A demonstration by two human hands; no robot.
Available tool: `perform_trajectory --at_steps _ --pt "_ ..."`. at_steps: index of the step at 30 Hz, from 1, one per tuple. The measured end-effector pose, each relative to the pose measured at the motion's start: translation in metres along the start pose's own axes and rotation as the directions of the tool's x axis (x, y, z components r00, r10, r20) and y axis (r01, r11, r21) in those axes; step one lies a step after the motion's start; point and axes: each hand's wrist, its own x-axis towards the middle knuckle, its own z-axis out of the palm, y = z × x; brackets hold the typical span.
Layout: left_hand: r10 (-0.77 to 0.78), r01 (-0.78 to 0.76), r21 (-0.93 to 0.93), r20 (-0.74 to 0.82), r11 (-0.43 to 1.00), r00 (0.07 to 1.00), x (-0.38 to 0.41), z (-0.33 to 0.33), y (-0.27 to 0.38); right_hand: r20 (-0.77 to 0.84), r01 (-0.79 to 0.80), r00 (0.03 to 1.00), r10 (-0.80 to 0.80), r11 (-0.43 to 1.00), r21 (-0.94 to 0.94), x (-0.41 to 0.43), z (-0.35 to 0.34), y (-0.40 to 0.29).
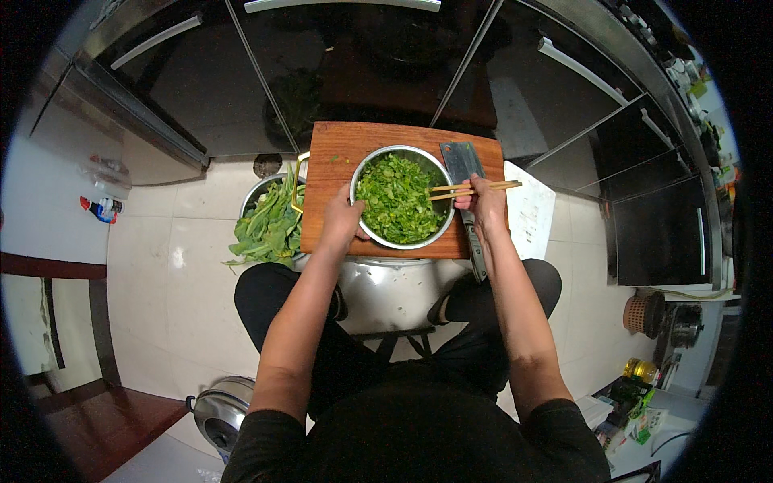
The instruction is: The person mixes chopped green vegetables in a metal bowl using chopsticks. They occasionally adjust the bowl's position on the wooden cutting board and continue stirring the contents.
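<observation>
A round stainless steel bowl [401, 246] of chopped leafy greens [395, 199] rests on a wooden cutting board [335, 142]. My left hand [346, 218] grips the bowl's left rim, its thumb near the greens and fingers curled under the side. In my right hand [483, 202] is a pair of wooden chopsticks [504, 185]; their tips touch the greens at the bowl's right side. A cleaver [464, 159] lies on the board to the right of the bowl, partly hidden by my right hand, its handle past the board's front edge.
Whole leafy greens [269, 226] overhang a metal basin [249, 196] left of the board. A large steel pot [386, 296] stands under the board, between my legs. A white panel [531, 211] is at the right. Black cabinets [374, 72] rise in front. A lidded pot [220, 410] sits behind left.
</observation>
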Motion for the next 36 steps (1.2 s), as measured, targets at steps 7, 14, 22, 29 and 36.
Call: perform_trajectory --at_steps 7,14,22,29,36 --pt "0.017 -0.017 -0.025 -0.012 1.000 1.000 -0.007 0.004 0.000 0.069 -0.073 0.996 0.063 0.987 0.143 0.012 -0.009 0.014" --pt "0.006 -0.006 -0.117 -0.005 0.993 1.000 -0.007 0.005 -0.004 0.095 -0.070 0.994 0.052 0.979 0.191 0.008 -0.016 0.003" --pt "0.041 -0.045 -0.144 -0.031 0.989 0.999 -0.006 0.008 -0.012 0.170 0.018 0.984 -0.049 0.983 0.183 0.006 -0.013 -0.029" --pt "0.043 -0.045 -0.121 -0.022 0.992 0.999 -0.010 0.010 -0.012 0.213 0.188 0.959 -0.188 0.982 0.019 -0.010 0.002 -0.068" --pt "0.040 -0.043 -0.209 -0.018 0.977 0.999 -0.015 0.017 -0.015 0.312 0.353 0.903 -0.296 0.924 -0.145 -0.035 0.021 -0.101"
